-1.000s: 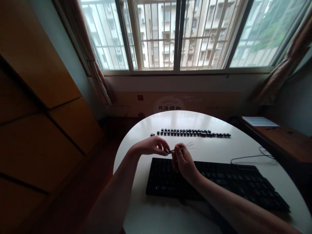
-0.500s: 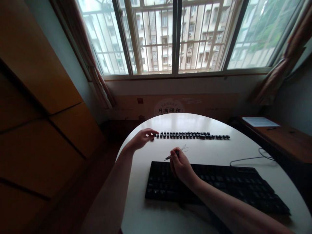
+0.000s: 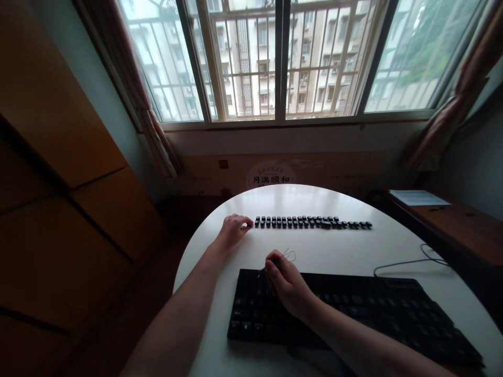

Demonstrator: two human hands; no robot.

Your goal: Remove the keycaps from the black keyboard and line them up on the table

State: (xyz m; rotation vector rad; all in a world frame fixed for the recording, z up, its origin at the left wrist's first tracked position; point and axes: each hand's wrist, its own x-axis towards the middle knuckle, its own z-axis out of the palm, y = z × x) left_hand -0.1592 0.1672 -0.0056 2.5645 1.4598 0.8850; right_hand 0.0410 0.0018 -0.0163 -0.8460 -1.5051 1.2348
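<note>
At the left end of two rows of black keycaps point(image 3: 291, 222), my left hand point(image 3: 232, 230) is closed in a pinch on a small dark keycap point(image 3: 249, 225) at the table surface. My fingers partly cover it. My right hand point(image 3: 286, 283) is closed round a wire keycap puller point(image 3: 291, 255), with its thin wire loops sticking out past the fist and its dark other end pointing left. This hand hovers over the upper left part of a black keyboard point(image 3: 365, 309), which lies across the near side of the table.
Everything lies on a round-edged white table point(image 3: 212, 335). A cable point(image 3: 401, 266) curls behind the keyboard at the right. A brown desk point(image 3: 463, 225) with a paper sheet point(image 3: 419, 197) stands to the right, a wooden cabinet point(image 3: 51, 241) to the left.
My left hand has lowered to the table at the end of the keycap rows. The right hand, with the puller, has come slightly down and left over the keyboard. The view has shifted a little.
</note>
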